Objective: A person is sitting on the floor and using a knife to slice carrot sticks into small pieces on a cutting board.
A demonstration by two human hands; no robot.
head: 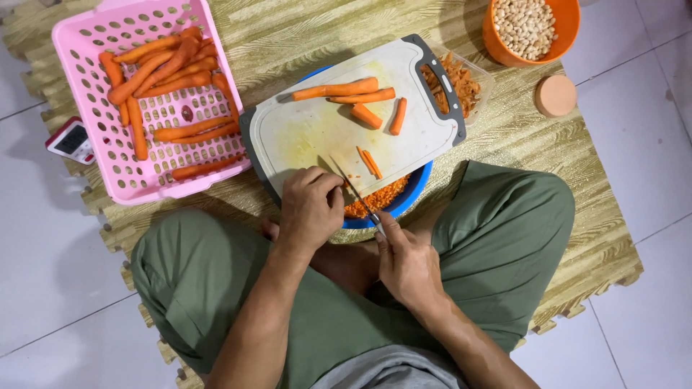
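A white cutting board (310, 133) with a dark rim lies across a blue bowl (420, 189) that holds chopped carrot (382, 196). Several carrot pieces (339, 90) lie on the board's far part, and thin carrot sticks (370, 162) near its front. My left hand (310, 209) rests curled at the board's near edge; what is under its fingers is hidden. My right hand (407, 263) grips a knife (353, 191) whose blade points toward my left hand's fingers over the board's front edge.
A pink perforated basket (86, 86) with several whole carrots stands at the left. A clear tub of carrot peelings (465, 83) sits behind the board. At the top right stand an orange bowl of pale beans (530, 29) and a round lid (556, 95). A small timer (71, 140) lies on the floor.
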